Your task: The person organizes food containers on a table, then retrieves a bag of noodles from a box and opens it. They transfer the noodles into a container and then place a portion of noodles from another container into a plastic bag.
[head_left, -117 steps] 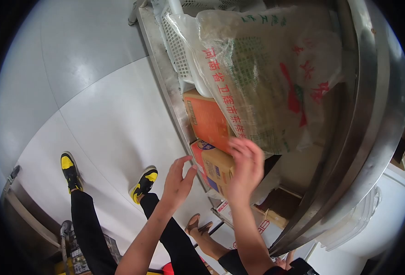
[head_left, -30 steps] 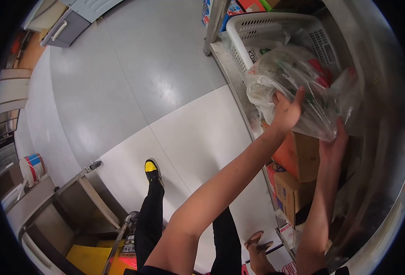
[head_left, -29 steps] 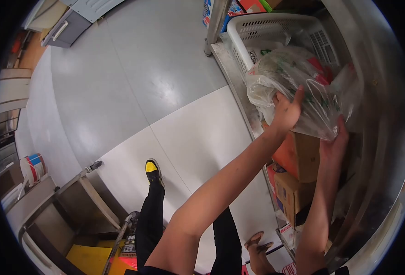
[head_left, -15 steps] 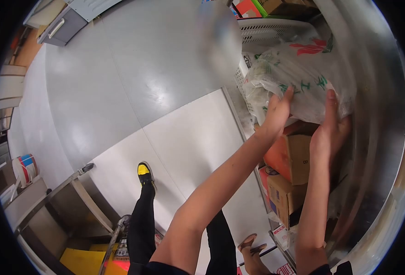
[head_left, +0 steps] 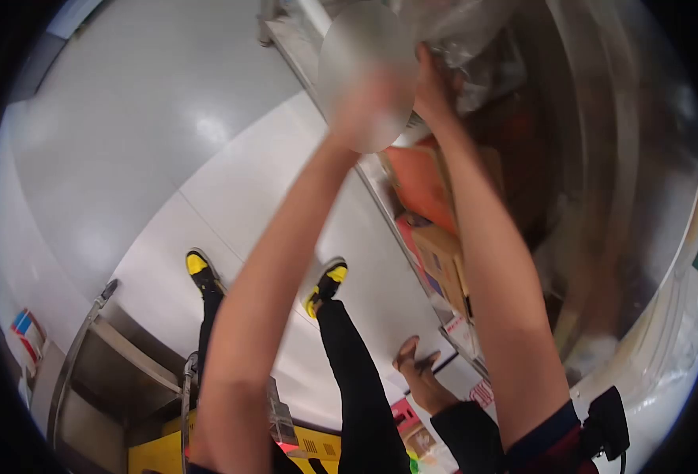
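My left hand [head_left: 374,103] reaches to the top middle of the view; an oval blur covers its fingers and whatever lies under them. Close beside it, my right hand [head_left: 434,88] has its thumb pointing up and its other fingers bent against a clear plastic bag [head_left: 479,63]. The bag spreads to the right of that hand, and its upper part is smeared by motion. Below the hands stands an open carton with an orange side [head_left: 420,186], and nearer to me a brown cardboard box [head_left: 437,251].
A curved metal wall [head_left: 633,197] runs along the right. Another person's sandalled feet [head_left: 416,359] are at the lower middle. At lower left stands a metal-framed cart [head_left: 132,347] over yellow crates [head_left: 159,454]. A red-and-blue tub [head_left: 29,332] is at the far left.
My view has swung, so the boxes sit further up and left. Both hands have moved up and left and come closer together. The bag, held between them before, now shows mostly right of my right hand.
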### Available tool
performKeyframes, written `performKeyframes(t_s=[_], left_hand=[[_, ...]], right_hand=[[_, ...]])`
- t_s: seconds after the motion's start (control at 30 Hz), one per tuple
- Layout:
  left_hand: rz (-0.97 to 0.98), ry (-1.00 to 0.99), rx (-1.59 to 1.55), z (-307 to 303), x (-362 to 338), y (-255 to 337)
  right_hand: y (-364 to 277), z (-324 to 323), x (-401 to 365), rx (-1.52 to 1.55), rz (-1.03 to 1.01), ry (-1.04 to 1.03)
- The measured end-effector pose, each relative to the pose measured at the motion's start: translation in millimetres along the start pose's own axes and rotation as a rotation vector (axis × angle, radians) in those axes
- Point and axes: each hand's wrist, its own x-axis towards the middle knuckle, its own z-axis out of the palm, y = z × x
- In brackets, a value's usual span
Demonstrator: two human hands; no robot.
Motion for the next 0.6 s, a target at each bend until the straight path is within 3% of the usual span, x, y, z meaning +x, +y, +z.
performKeyframes(t_s=[0.03,0.1,0.17,0.23,0.33,0.43,0.5,0.6], left_hand=[[-0.045,0.045,0.066,-35.8,-37.2,-2.7],[-0.126,0.176,0.151,-56.4,-67.6,-24.3],[-0.190,0.176,0.298,-78.7,-92.0,-54.7],[-0.235,0.180,0.313,-91.9,-111.7,-87.3],[-0.316,0.154,0.356,-93.7,-144.8,-114.5],[-0.373,0.066,0.377,-79.0,-163.9,-144.0],[-0.318,0.016,0.412,-64.7,-171.0,-149.5],[-0.137,0.017,0.582,-24.0,-166.5,-141.6]], right_hand=[[-1.6,-2.4,-10.8,-0.018,0.020,-0.003],[-9.2,-7.7,-35.1,0.282,0.000,0.167],[-7.2,-23.3,-85.5,0.401,0.026,0.317],[7.8,-30.3,-139.3,0.502,0.157,0.310],[67.3,-18.9,-196.7,0.067,0.378,0.347],[153.1,-8.4,-234.9,-0.276,0.485,0.232],[161.8,-16.0,-230.2,0.571,0.717,0.077],[137.6,-31.3,-239.7,0.643,0.666,0.152]])
